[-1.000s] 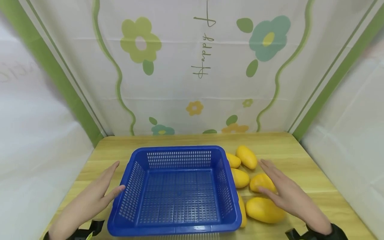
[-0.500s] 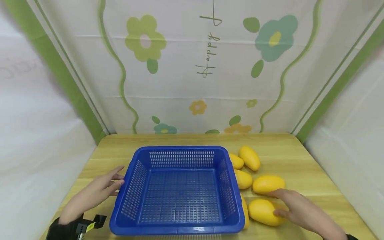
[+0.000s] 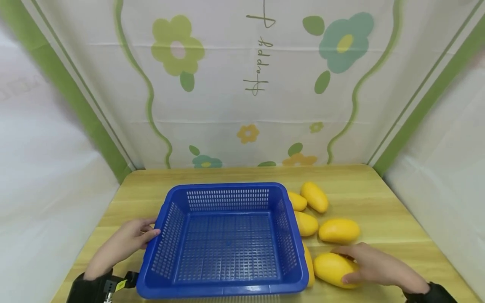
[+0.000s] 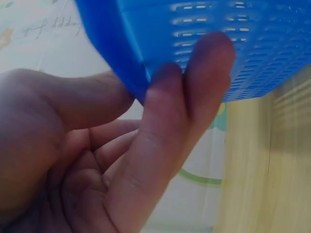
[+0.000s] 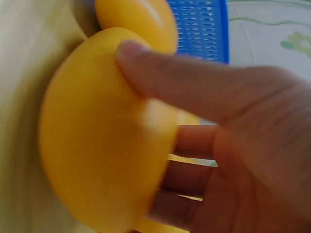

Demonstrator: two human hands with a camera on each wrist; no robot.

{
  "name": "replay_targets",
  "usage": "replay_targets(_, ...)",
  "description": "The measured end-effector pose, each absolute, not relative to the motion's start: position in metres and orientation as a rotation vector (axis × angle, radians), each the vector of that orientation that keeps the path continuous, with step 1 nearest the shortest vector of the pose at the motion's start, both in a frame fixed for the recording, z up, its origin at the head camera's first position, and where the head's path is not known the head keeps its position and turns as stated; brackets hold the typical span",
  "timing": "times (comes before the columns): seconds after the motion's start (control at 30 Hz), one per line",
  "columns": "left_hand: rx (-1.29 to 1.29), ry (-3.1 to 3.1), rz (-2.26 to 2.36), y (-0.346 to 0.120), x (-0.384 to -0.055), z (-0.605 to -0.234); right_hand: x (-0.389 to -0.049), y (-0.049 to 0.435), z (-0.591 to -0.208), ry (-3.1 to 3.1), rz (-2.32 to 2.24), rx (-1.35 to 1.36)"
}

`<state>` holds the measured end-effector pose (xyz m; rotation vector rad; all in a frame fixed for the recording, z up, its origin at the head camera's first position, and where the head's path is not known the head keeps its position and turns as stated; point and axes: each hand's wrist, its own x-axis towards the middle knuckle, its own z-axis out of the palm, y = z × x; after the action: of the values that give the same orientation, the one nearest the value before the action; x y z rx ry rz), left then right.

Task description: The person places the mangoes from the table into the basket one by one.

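Note:
A blue plastic basket (image 3: 223, 290) with slotted walls stands on the wooden table. My left hand (image 3: 126, 242) pinches its left rim, thumb on the rim and fingers against the outer wall, as the left wrist view shows of the basket wall (image 4: 146, 29). To the right of the basket, my right hand (image 3: 373, 265) grips the nearest yellow mango (image 3: 331, 269). In the right wrist view the thumb lies across that mango (image 5: 102, 131), and the other fingers reach round its far side. The mango still lies on the table.
Several more mangoes lie right of the basket: one mango (image 3: 339, 230) just beyond the held one, another mango (image 3: 314, 197) farther back, others partly hidden by the basket wall. White patterned cloth (image 3: 227, 84) encloses the table (image 3: 379, 202) at back and sides.
My left hand has moved in from beside the basket and taken its rim. My right hand has come down from above the mangoes and taken hold of the nearest one.

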<state>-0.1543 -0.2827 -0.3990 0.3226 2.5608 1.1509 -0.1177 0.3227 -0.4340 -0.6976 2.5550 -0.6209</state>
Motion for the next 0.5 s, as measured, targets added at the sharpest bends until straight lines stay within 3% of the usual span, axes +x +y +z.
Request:
replay_targets(0.17,0.293,2.548,1.164,-0.283,-0.153,-0.400,-0.123,0.326,-0.442,2.464,-0.770,-0.753)
replay_targets(0.5,0.303,2.532,1.159,-0.284,-0.154,-0.400,-0.118,0.335,-0.449,2.327,-1.009,-0.616)
